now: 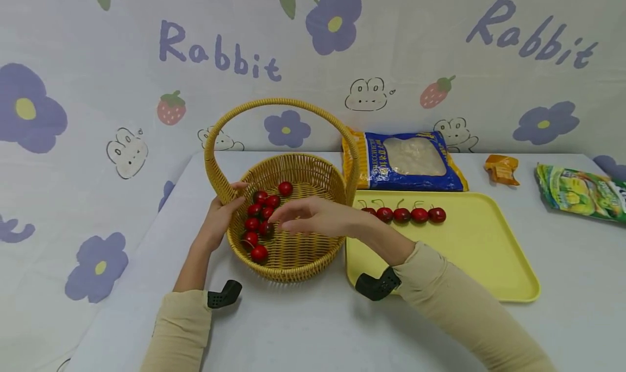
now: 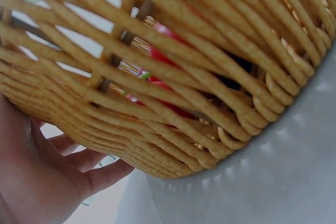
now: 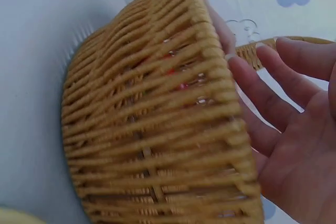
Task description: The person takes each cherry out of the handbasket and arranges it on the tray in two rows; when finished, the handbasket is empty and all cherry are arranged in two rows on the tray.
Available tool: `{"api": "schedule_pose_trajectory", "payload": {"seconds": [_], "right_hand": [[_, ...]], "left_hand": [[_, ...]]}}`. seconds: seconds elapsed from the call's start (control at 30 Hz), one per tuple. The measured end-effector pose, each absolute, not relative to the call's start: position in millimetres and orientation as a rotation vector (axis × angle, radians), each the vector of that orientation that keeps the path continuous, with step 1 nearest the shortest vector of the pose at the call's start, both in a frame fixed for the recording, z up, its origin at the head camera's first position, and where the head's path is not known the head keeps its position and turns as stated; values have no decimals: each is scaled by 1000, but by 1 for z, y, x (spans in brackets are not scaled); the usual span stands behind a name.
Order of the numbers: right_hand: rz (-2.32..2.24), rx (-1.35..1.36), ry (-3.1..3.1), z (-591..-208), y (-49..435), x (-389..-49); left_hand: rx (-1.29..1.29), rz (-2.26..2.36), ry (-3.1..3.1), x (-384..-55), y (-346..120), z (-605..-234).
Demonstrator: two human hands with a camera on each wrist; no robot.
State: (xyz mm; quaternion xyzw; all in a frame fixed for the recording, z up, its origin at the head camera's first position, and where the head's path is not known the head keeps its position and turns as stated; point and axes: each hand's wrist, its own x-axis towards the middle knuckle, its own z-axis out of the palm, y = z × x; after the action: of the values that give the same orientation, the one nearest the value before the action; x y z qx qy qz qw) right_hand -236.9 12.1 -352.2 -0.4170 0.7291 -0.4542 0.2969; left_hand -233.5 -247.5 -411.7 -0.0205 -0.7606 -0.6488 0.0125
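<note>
A round woven basket (image 1: 293, 271) with a tall arched handle stands on the table. Several red cherries (image 1: 259, 252) lie along the left of its floor. My left hand (image 1: 217, 220) holds the basket's left side at the foot of the handle; in the left wrist view its fingers (image 2: 107, 176) reach along the outside of the weave. Over the middle of the basket hovers my right hand (image 1: 318, 215), palm down, fingers loosely bent and holding nothing. To the right, a row of stemmed cherries (image 1: 419, 215) sits on a yellow tray (image 1: 479, 252), partly covered by the right forearm.
Behind the tray lies a blue and yellow food bag (image 1: 415, 160). An orange wrapped packet (image 1: 502, 169) and a green packet (image 1: 582, 193) are at the back right. A patterned cloth (image 1: 313, 51) hangs behind the table.
</note>
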Motion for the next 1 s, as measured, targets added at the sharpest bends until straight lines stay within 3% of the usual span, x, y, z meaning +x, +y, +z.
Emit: {"api": "schedule_pose_trajectory", "payload": {"seconds": [0.63,1.0], "right_hand": [[-932,-812,2055,-366,-27,-233],[-989,-636,1964,-375,-43,-231]], "left_hand": [[-42,-2007,-2388,-233,-249,-410],[-46,-2011,-2380,-234,-248,-411]]}}
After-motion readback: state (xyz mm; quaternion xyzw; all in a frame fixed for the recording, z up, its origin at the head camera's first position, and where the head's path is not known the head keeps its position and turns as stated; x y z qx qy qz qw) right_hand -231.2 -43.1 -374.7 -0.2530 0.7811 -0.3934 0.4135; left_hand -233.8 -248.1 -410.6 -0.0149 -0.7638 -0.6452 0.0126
